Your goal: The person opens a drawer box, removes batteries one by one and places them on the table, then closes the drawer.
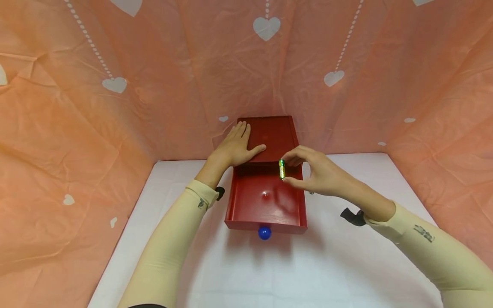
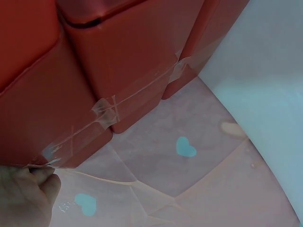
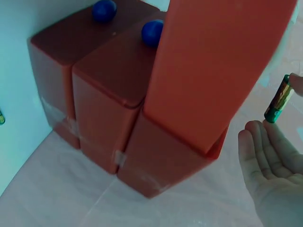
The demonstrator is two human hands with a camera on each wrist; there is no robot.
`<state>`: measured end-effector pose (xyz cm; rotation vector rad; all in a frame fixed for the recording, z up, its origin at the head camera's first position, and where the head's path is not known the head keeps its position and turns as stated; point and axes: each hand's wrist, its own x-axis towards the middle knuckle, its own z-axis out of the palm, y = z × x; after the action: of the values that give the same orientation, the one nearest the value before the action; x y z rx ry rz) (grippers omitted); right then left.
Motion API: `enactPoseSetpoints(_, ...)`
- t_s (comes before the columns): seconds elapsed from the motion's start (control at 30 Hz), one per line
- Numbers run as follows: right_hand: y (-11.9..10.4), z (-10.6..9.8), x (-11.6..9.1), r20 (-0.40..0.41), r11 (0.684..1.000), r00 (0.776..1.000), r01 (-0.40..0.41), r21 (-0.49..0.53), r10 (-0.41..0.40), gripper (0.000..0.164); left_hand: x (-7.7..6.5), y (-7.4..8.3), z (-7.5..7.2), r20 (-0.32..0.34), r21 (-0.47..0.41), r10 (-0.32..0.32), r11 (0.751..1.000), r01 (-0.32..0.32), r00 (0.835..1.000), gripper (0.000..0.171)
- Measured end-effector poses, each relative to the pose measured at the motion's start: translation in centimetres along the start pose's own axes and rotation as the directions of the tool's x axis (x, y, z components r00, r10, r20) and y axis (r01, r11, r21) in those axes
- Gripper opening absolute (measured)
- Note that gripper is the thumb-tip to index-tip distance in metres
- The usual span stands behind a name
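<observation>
A red drawer cabinet [image 1: 275, 132] stands against the back cloth, its top drawer [image 1: 265, 209] pulled out towards me with a blue knob [image 1: 264, 233] on the front. My left hand [image 1: 235, 147] rests on the cabinet's top, fingers straight and thumb spread. In the left wrist view that hand [image 2: 26, 196] is at the cabinet's edge. Between thumb and fingertips my right hand [image 1: 317, 173] pinches a small green and gold battery [image 1: 282, 169], held nearly upright over the right side of the drawer. The right wrist view shows the battery [image 3: 280, 98] at the fingertips, outside the drawer's wall.
Clear tape [image 2: 106, 112] runs along the side of the stacked cabinet units. Two lower drawers with blue knobs [image 3: 104, 10] are closed. Another small battery [image 3: 2, 117] lies on the white tabletop [image 1: 346, 265]. Orange cloth [image 1: 173, 85] with hearts hangs around the table.
</observation>
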<state>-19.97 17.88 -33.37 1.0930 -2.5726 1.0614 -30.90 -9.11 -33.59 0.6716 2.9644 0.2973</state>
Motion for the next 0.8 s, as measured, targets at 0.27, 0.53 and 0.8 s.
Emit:
enactPoseSetpoints(0.27, 1.4, -1.4, -0.8, -0.032, 0.999, 0.999, 0.001, -0.038, -0.002, 0.044, 0.2, -0.3, 0.0, 0.004, 0.006, 0.01, 1.0, -0.01, 1.0, 0.102)
enactPoseSetpoints(0.53, 3.4, -2.8, -1.6, -0.104, 0.999, 0.995, -0.002, -0.053, -0.003, 0.044, 0.2, -0.3, 0.2, -0.003, 0.008, 0.007, 1.0, -0.007, 1.0, 0.101)
enactPoseSetpoints(0.8, 4.9, -3.7, -2.4, -0.131, 0.998, 0.989, -0.065, 0.0, 0.064, 0.045, 0.2, -0.2, 0.2, -0.002, 0.011, 0.008, 1.0, -0.008, 1.0, 0.101)
